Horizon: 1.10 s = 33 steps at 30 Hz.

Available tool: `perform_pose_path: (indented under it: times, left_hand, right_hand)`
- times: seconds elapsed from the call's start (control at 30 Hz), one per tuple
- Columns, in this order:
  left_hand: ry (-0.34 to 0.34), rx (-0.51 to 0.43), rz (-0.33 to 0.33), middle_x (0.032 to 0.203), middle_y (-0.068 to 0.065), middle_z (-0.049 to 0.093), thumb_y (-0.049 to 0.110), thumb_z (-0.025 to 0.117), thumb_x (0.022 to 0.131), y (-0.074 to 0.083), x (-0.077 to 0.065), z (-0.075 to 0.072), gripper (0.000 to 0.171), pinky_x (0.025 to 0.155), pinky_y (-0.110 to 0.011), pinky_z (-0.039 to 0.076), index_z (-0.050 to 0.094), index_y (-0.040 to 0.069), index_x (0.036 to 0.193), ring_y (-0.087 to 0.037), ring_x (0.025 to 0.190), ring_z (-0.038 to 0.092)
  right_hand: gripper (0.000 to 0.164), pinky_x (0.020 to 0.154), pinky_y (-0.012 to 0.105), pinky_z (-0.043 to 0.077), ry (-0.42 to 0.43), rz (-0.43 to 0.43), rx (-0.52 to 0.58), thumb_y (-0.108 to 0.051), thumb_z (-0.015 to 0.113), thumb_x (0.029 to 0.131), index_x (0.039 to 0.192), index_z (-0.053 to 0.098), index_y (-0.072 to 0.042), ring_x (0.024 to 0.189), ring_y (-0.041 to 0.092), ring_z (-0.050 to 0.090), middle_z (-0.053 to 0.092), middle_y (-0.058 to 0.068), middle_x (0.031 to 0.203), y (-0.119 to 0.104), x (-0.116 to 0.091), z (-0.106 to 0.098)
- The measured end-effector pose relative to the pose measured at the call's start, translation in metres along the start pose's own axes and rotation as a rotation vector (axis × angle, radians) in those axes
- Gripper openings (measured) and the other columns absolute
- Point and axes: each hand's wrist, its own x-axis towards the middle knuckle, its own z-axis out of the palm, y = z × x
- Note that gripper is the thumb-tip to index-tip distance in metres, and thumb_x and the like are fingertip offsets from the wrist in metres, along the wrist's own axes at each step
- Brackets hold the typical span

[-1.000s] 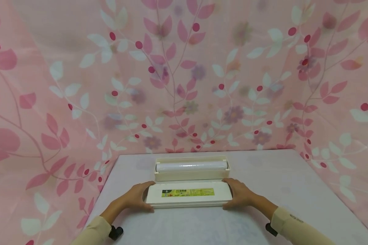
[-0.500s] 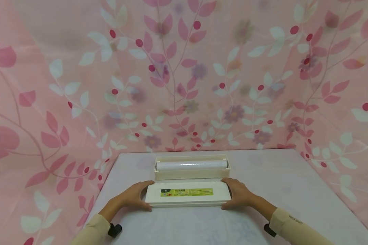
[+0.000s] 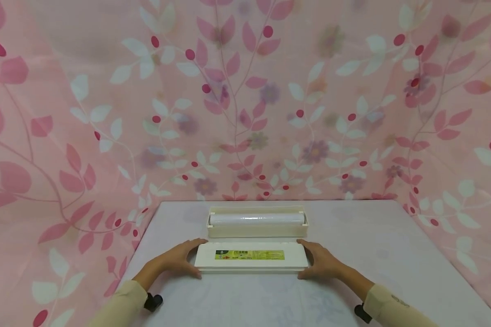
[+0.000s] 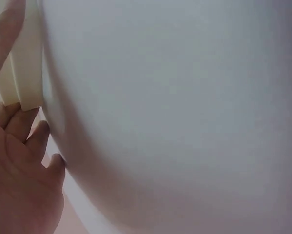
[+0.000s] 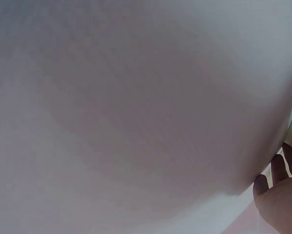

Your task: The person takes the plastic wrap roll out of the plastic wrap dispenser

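Observation:
A long white lid [image 3: 251, 265] with a green and yellow label lies in front of a cream box [image 3: 258, 232]. Inside that box rests a roll of cling film [image 3: 257, 220]. My left hand [image 3: 180, 259] holds the lid's left end, thumb at the front corner and fingers reaching to the back one. At the opposite end, my right hand [image 3: 322, 261] grips in the same way. The left wrist view shows fingertips right at the end of the lid [image 4: 29, 63]. In the right wrist view, only part of the right hand [image 5: 280, 195] appears, at the lower right.
A white cloth covers the table [image 3: 364, 240]. Pink floral curtains [image 3: 245, 113] hang behind it and along both sides. Dark wrist cameras sit below the left sleeve [image 3: 120, 306] and the right sleeve [image 3: 393, 306].
The head view has shifted slightly. Both hands keep their hold on the lid's ends, and the lid and box stay in about the same place.

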Motion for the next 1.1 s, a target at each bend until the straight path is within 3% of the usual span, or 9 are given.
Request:
perform_pose_path:
  times: [0.2, 0.3, 0.67, 0.83, 1.1]
  left_hand:
    - [0.014, 0.004, 0.017, 0.151, -0.007, 0.045, 0.054, 0.089, 0.062, -0.003, -0.0001, 0.0017, 0.105, 0.112, -0.063, 0.029, 0.042, 0.019, 0.148, -0.033, 0.14, 0.04]
    - [0.012, 0.01, 0.019, 0.15, -0.005, 0.046, 0.055, 0.089, 0.062, -0.0037, 0.0004, 0.0008, 0.105, 0.114, -0.063, 0.026, 0.042, 0.02, 0.148, -0.032, 0.14, 0.04]
    - [-0.009, 0.011, 0.003, 0.153, -0.01, 0.044, 0.053, 0.089, 0.063, 0.0023, -0.0003, -0.0042, 0.106, 0.114, -0.066, 0.023, 0.039, 0.019, 0.15, -0.041, 0.143, 0.035]
    - [0.005, 0.016, 0.029, 0.15, -0.013, 0.046, 0.05, 0.091, 0.062, 0.0026, 0.0004, -0.004, 0.106, 0.112, -0.063, 0.03, 0.041, 0.012, 0.148, -0.038, 0.139, 0.04]
    - [0.01, 0.039, 0.024, 0.151, -0.012, 0.045, 0.053, 0.09, 0.062, -0.0003, 0.0009, -0.0018, 0.107, 0.111, -0.062, 0.033, 0.041, 0.013, 0.149, -0.036, 0.139, 0.042]
  right_hand:
    - [0.11, 0.108, 0.064, 0.034, -0.006, -0.006, 0.02, -0.043, 0.093, 0.063, 0.148, 0.038, 0.0, 0.135, 0.043, 0.042, 0.048, 0.02, 0.146, -0.0003, -0.0017, -0.001]
    - [0.111, 0.109, 0.064, 0.033, 0.001, -0.004, 0.022, -0.044, 0.093, 0.062, 0.149, 0.039, 0.0, 0.135, 0.044, 0.042, 0.048, 0.021, 0.146, -0.0002, -0.0024, -0.0003]
    - [0.111, 0.109, 0.064, 0.033, 0.0, -0.024, 0.023, -0.044, 0.092, 0.063, 0.148, 0.038, 0.001, 0.136, 0.043, 0.042, 0.048, 0.021, 0.147, 0.0011, -0.0014, 0.0004]
    - [0.111, 0.109, 0.064, 0.033, 0.0, -0.005, 0.029, -0.047, 0.092, 0.062, 0.148, 0.039, 0.0, 0.136, 0.044, 0.042, 0.047, 0.022, 0.147, 0.0015, -0.0032, 0.001]
    - [0.111, 0.109, 0.063, 0.033, 0.011, 0.003, 0.016, -0.049, 0.091, 0.063, 0.15, 0.038, -0.003, 0.137, 0.043, 0.041, 0.046, 0.02, 0.148, 0.0032, -0.0036, 0.0032]
